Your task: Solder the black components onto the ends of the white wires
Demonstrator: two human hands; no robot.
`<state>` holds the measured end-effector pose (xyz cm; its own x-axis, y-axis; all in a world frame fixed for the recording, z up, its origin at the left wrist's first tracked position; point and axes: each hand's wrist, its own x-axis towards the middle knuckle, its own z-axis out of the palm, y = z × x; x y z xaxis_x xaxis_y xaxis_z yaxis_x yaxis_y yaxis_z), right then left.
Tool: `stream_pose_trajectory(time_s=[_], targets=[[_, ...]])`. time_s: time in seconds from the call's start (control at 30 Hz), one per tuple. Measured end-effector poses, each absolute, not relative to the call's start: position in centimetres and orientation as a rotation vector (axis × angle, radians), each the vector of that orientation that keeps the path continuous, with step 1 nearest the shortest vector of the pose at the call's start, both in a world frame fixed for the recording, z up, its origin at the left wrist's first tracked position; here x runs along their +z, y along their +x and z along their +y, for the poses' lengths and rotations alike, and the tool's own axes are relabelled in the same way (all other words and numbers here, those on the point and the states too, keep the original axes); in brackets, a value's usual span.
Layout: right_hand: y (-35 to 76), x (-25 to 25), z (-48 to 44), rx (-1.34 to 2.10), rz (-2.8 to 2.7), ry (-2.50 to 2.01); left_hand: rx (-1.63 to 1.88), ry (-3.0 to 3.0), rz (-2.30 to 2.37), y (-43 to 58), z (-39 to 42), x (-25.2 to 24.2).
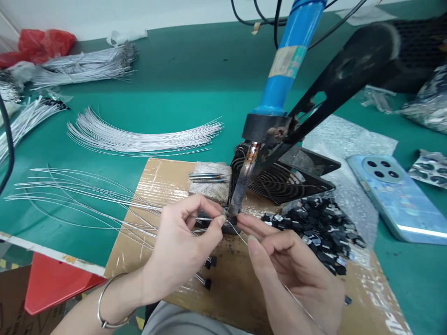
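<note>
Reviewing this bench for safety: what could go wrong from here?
1. Burn: the fingertips of the left hand and right hand are close to the tip of the soldering iron; if it is hot, a small slip could hurt.
2. Scorch: the cardboard lies below the tip, so hot drips might mark it.
3. Snag: loose white wires fan out past the left hand and could catch.
</note>
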<state>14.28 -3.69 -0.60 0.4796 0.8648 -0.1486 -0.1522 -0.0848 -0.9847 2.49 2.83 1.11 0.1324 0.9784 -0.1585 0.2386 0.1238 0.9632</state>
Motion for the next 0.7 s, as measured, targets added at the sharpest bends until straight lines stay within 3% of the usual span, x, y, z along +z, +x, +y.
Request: stream_pose_trajectory(time_s=[0.7], targets=[[14.38,-0.88,-3.71,0.977,-0.675,-1.392,0.887,1.350,1.323,2.41,2.73,1.10]])
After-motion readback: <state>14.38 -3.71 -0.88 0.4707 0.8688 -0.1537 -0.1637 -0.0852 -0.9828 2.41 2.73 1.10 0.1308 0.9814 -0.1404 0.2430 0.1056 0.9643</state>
